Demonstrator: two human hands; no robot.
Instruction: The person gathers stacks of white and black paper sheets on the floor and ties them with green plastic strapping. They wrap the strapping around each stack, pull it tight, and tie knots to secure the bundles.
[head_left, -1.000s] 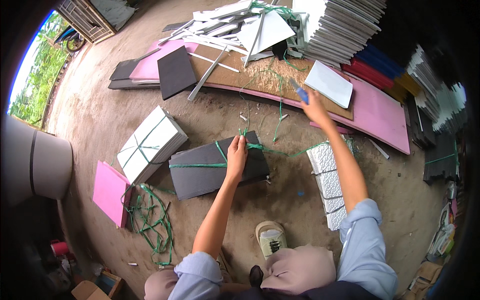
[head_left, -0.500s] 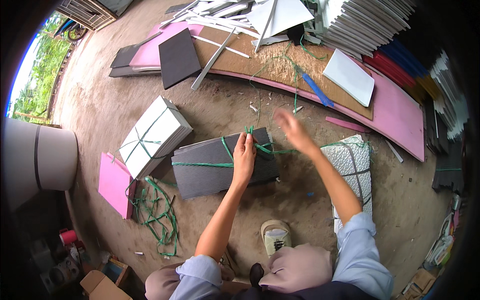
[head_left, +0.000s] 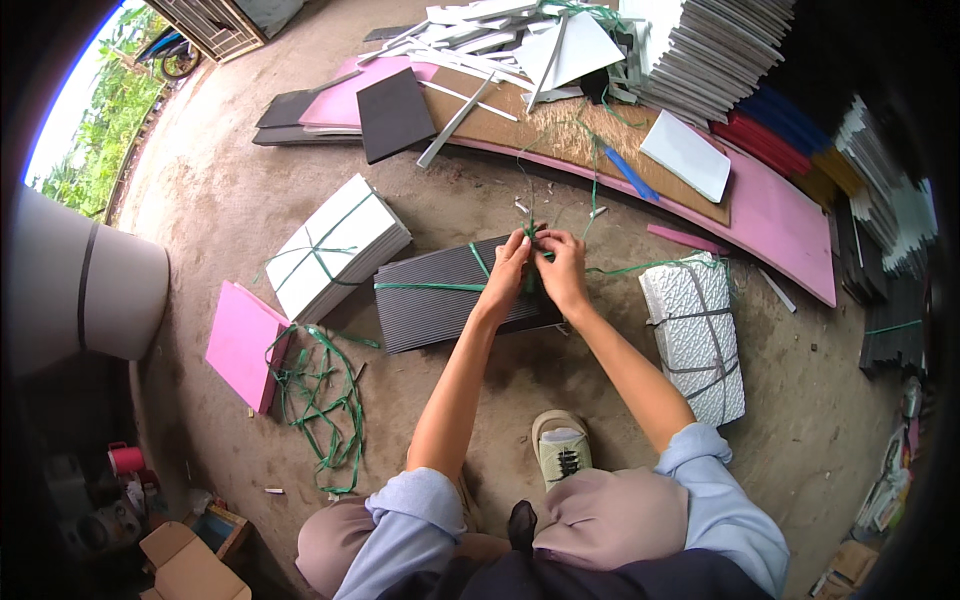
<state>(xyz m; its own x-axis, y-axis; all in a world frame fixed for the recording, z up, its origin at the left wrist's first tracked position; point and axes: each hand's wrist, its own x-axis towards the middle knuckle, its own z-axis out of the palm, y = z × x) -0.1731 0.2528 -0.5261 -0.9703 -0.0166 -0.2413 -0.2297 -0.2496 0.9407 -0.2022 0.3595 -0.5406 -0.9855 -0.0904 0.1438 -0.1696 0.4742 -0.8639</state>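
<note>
A bundle of dark ribbed sheets (head_left: 430,320) lies on the floor in front of me, with green plastic twine (head_left: 425,287) running along and across it. At its far right part, my left hand (head_left: 507,268) is closed, its fingers pinching the twine. Close beside it, my right hand (head_left: 563,270) also pinches the twine, fingertips nearly meeting the left ones. The crossing point of the twine is partly hidden by my fingers. A loose tail of twine runs right from my right hand toward a white textured bundle (head_left: 692,330).
To the left stand a tied white stack (head_left: 335,250), a pink block (head_left: 240,345) and tangled green twine (head_left: 325,410). Beyond lie a long pink board (head_left: 775,230), a blue-handled tool (head_left: 630,175) and white offcuts (head_left: 470,35). My shoe (head_left: 562,450) is near the bundle.
My right hand has come back left from the air to meet the left hand at the twine. The view has shifted slightly; the bundle stays on the floor.
</note>
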